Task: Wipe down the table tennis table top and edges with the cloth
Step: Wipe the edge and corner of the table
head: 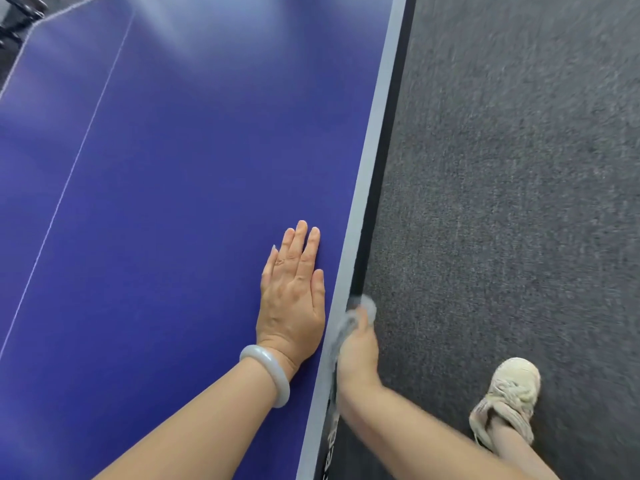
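The blue table tennis table [166,174] fills the left of the head view, its pale side line and dark side edge [377,188] running from top right down to the bottom middle. My left hand [292,296] rests flat on the top, fingers straight, close to that line. My right hand [356,355] grips a bunched grey cloth [349,320] and holds it against the dark side edge, just below the tabletop. The cloth is blurred.
Dark grey carpet [519,168] lies to the right of the table. My foot in a pale sneaker [507,400] stands on it at the lower right. A thin white centre line [72,168] crosses the tabletop. Dark furniture [17,15] sits beyond the far left corner.
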Motion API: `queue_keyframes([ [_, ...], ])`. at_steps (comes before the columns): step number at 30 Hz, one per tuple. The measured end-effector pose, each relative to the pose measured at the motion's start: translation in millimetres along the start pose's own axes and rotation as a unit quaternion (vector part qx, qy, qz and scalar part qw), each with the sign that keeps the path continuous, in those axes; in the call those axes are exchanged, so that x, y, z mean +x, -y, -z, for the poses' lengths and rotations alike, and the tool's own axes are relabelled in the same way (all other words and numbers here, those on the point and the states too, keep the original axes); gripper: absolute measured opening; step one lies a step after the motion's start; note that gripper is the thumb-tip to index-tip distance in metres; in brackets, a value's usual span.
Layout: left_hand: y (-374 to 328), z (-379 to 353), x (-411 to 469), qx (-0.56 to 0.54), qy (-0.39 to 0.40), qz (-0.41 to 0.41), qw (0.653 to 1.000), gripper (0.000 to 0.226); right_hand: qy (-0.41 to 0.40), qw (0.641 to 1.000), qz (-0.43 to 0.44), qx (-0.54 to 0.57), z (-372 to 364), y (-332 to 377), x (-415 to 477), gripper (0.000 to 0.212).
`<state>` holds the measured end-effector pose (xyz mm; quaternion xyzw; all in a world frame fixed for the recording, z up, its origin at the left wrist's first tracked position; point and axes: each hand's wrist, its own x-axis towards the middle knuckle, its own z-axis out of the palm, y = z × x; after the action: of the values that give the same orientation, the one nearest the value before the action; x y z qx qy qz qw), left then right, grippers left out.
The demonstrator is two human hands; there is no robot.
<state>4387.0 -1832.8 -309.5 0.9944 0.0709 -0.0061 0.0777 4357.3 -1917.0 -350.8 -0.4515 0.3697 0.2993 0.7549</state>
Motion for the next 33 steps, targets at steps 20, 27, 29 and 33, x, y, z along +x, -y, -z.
queue_keyframes([
  [20,2,0,-1,-0.032,-0.017,-0.002,0.999,0.053,-0.004,0.998,0.059,-0.01,-28,82,57,0.04],
  [27,4,-2,-1,-0.046,-0.04,-0.009,0.998,0.052,-0.039,0.994,0.011,-0.104,-2,5,18,0.052],
  [29,5,-2,-1,-0.07,-0.052,-0.011,0.996,0.049,-0.025,0.994,-0.005,-0.111,8,-18,2,0.046],
  [33,4,2,-10,-0.098,-0.083,-0.014,0.992,0.039,-0.063,0.983,0.07,-0.159,8,-20,8,0.04],
])
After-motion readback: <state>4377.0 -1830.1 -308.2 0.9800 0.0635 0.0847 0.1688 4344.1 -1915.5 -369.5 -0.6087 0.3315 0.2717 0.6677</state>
